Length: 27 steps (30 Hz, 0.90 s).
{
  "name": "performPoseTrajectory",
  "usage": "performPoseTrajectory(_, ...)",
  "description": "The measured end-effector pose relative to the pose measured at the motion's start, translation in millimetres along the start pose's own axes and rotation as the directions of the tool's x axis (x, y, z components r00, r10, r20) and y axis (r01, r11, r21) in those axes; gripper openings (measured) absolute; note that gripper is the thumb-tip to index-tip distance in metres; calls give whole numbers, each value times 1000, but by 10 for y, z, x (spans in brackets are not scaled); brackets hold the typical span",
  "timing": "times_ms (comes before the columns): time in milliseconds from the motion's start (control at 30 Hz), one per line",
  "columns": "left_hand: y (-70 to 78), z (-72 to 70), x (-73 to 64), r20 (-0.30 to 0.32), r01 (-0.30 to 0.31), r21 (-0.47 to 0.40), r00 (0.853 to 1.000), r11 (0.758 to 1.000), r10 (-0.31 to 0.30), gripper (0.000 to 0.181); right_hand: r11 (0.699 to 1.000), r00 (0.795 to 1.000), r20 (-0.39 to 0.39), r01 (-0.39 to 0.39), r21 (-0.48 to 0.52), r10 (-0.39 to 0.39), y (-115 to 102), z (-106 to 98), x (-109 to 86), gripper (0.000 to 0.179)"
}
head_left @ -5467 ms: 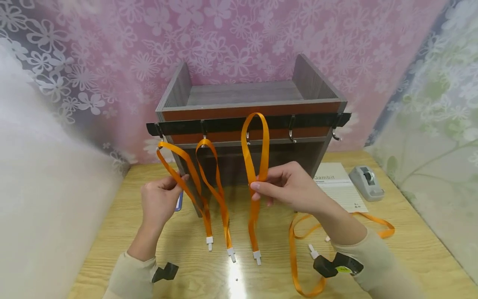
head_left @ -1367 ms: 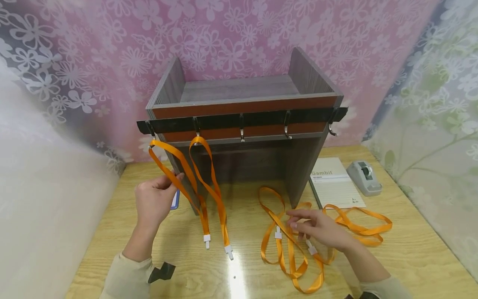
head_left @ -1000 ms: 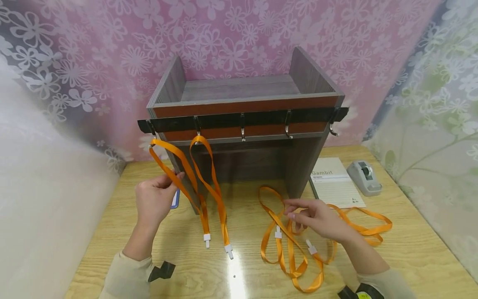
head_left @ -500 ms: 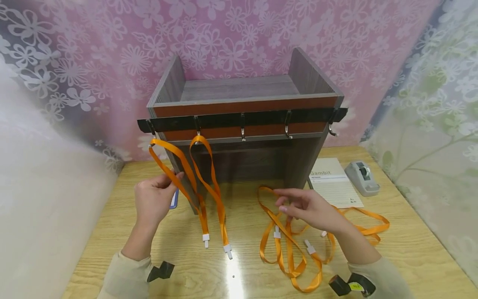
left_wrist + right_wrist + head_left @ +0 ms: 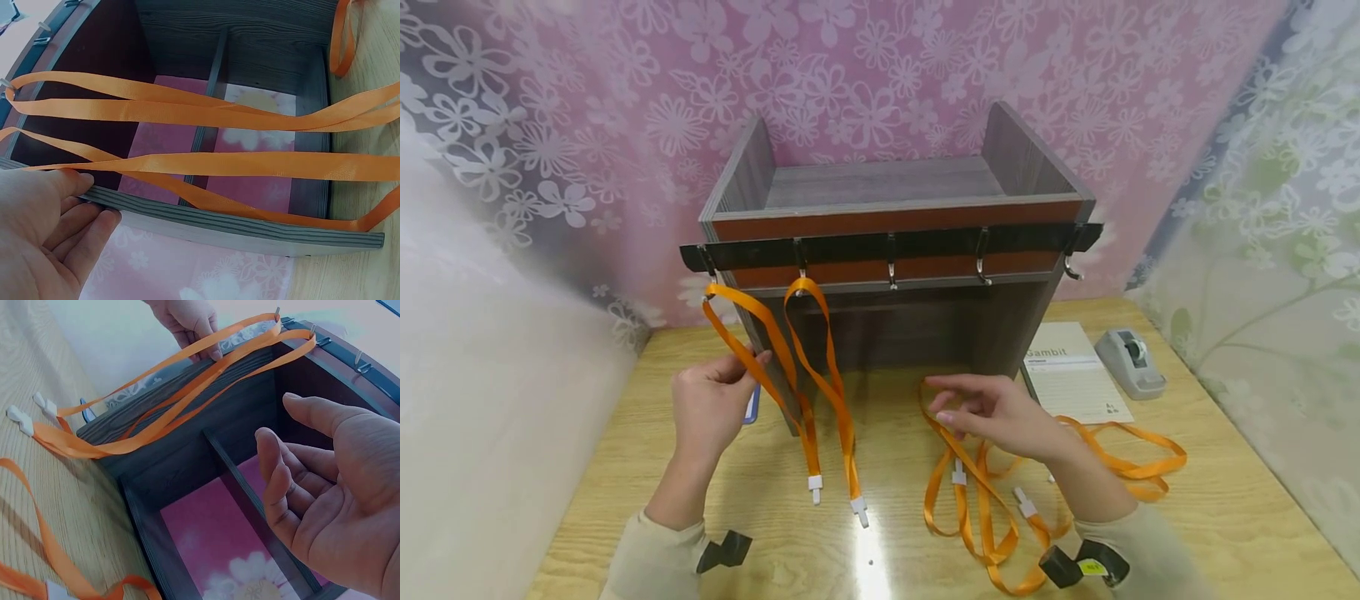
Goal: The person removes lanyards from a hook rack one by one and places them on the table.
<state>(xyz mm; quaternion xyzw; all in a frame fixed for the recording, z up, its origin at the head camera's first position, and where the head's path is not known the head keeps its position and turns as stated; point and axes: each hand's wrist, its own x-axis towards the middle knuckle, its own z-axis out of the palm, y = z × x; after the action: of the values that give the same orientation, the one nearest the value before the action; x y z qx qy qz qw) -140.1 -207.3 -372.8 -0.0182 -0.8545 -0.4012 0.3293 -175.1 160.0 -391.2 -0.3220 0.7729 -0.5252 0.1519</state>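
Observation:
Two orange lanyards with white plastic clips hang from hooks on a black rail (image 5: pixel 850 247): the outer lanyard (image 5: pixel 769 317) on the leftmost hook, the inner lanyard (image 5: pixel 846 408) beside it. My left hand (image 5: pixel 711 408) grips the left side panel's edge of a grey wooden shelf (image 5: pixel 269 228), behind the outer lanyard. Several loose lanyards (image 5: pixel 956 443) lie tangled on the table to the right. Above them hovers my right hand (image 5: pixel 996 417), fingers loosely bent. In the right wrist view, nothing lies between its thumb and fingers.
Three bare hooks (image 5: pixel 982 271) line the rail's middle and right. Right of the shelf are a notebook (image 5: pixel 1071 375) and a grey tape dispenser (image 5: pixel 1129 367). A blue-edged card (image 5: pixel 751 410) lies behind my left hand. Patterned curtains surround the wooden table (image 5: pixel 625 467).
Earlier my right hand held up a lanyard before the middle hook; that lanyard has since gone down onto the table. The right hand then drifts left over the pile. My left hand stays put.

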Motion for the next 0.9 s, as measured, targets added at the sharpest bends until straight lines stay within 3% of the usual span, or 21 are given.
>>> performPoseTrajectory(233,-3,8,5,-2,-14,-2,1000,1000,14,13,1000,1000,-21,6,-10,-6,-8,-20,48,43)
performPoseTrajectory(433,10,-7,21,-10,-46,15,999,999,46,13,997,989,-139,-60,-38,54,42,-92,9,41)
performPoseTrajectory(533,9,-13,7,-4,-45,3,999,999,45,15,996,969,-238,-72,-51,58,106,-105,-41,39)
performPoseTrajectory(667,0,-24,-21,25,-33,-19,999,999,33,18,998,929,-368,-44,-51,22,160,-116,-116,36)
performPoseTrajectory(767,-10,-38,-32,46,-16,-35,999,999,18,19,999,906,-423,-30,-39,11,174,-139,-166,38)
performPoseTrajectory(900,-36,-50,-42,55,15,-71,998,997,-12,19,997,890,-456,-49,-53,20,184,-181,-219,39)
